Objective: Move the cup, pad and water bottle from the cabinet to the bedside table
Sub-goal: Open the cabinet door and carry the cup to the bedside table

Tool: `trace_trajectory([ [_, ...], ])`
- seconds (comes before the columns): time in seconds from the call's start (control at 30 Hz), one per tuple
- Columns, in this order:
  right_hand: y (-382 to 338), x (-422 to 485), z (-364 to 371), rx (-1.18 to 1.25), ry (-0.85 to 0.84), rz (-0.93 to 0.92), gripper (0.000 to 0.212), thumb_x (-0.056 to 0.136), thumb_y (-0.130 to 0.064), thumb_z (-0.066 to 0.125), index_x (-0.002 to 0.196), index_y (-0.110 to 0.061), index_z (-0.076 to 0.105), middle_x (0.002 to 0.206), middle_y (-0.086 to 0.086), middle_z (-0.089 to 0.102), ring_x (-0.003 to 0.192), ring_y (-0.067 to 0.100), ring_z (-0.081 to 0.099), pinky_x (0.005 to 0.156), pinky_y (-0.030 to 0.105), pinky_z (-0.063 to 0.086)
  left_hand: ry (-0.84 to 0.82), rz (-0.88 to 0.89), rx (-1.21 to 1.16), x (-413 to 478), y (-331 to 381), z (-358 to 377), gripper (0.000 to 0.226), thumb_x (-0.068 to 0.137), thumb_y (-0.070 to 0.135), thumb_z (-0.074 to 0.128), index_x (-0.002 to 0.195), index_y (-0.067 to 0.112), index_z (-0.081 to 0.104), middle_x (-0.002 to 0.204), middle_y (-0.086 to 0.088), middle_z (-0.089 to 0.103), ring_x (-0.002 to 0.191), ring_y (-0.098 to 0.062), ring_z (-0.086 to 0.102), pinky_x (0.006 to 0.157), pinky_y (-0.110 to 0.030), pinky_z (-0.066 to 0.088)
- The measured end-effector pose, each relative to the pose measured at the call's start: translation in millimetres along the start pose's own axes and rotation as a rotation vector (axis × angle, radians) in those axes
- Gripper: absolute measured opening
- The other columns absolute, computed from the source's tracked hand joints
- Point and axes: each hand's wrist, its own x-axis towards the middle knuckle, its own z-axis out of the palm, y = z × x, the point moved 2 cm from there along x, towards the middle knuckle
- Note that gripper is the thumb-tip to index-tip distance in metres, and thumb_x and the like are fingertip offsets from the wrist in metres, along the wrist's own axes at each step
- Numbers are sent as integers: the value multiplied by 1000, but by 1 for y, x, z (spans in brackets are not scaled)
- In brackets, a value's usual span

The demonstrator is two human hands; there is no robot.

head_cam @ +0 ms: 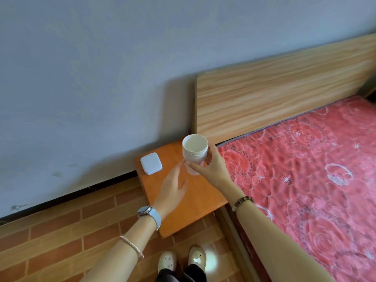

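Note:
A stack of white paper cups (195, 147) is held upright above the orange bedside table (195, 202). My right hand (211, 164) grips the stack low down, thumb and fingers curled round it. My left hand (173, 187) hovers just left of the cups with straight fingers, its fingertips near the base of the stack; whether they touch it is unclear. A white square pad (151, 163) with rounded corners lies flat at the table's far left corner. No water bottle or cabinet is in view.
A wooden headboard (284, 94) and a bed with a red patterned mattress (317, 180) stand right of the table. A grey wall (101, 78) runs behind. The floor (61, 237) is brick-patterned tile, with my feet near the bottom edge.

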Motion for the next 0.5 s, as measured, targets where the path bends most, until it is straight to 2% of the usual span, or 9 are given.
trace_trajectory([
  [0.1, 25, 29, 8, 21, -10, 19, 62, 71, -27, 85, 121, -23, 50, 104, -12, 63, 97, 3, 61, 81, 23, 54, 23, -23, -18, 30, -18, 11, 63, 92, 11, 52, 145, 30, 24, 149, 13, 32, 135, 1, 29, 110, -25, 29],
  [0.27, 74, 72, 29, 36, -43, 34, 67, 74, -22, 83, 130, -18, 46, 111, -18, 58, 102, -14, 54, 78, 6, 46, 33, -74, -15, 73, -62, 31, 66, 93, 12, 51, 146, 33, 19, 150, 13, 31, 136, -2, 30, 105, -19, 29],
  [0.5, 160, 125, 64, 1, -90, 62, 70, 76, -21, 82, 134, -18, 43, 113, -23, 54, 110, -13, 50, 90, 10, 46, -56, -164, -46, 125, -135, 61, 66, 95, 12, 49, 147, 36, 16, 145, 17, 35, 133, -4, 33, 96, -11, 28],
])
